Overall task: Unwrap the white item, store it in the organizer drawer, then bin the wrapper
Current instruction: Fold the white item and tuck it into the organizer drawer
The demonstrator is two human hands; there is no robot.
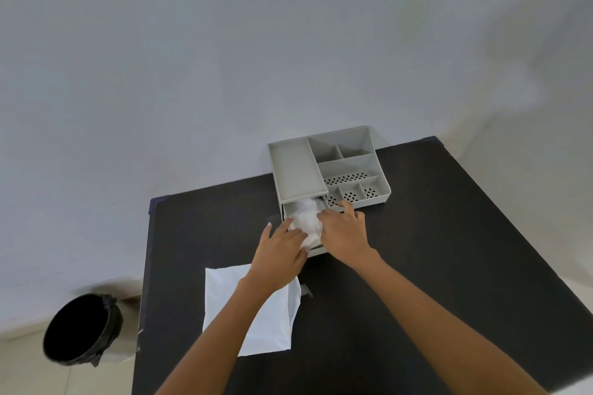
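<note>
both hands are down in the pulled-out drawer [316, 252] of the pale grey plastic desk organizer [300, 170], which sits at the far edge of the matte black table [449, 234], right up against the plain grey-white wall [224, 42]. the crumpled white soft item [306, 218] is lying in that open drawer, bunched up and filling most of it, with some of it poking back under the organizer's flat top tray. left hand [282, 253] is resting on the near-left part of the white item, fingers curled loosely over it and pressing down, thumb sticking out to the left; can't really tell if it's pinching the stuff or just pushing on it. right hand [345, 232] is on the right side of the item, fingers spread and only slightly bent, index finger reaching up toward the little perforated compartments, so it looks more like a flat press than a grab. the flat white plastic mailer wrapper [272, 321] is lying on the table nearer the front, left of centre, partly under the left forearm, its open end toward the drawer. the round bin with a black liner bag [77, 329] stands on the pale floor just off the table's left edge, near its front corner, apart from everything on top.
</note>
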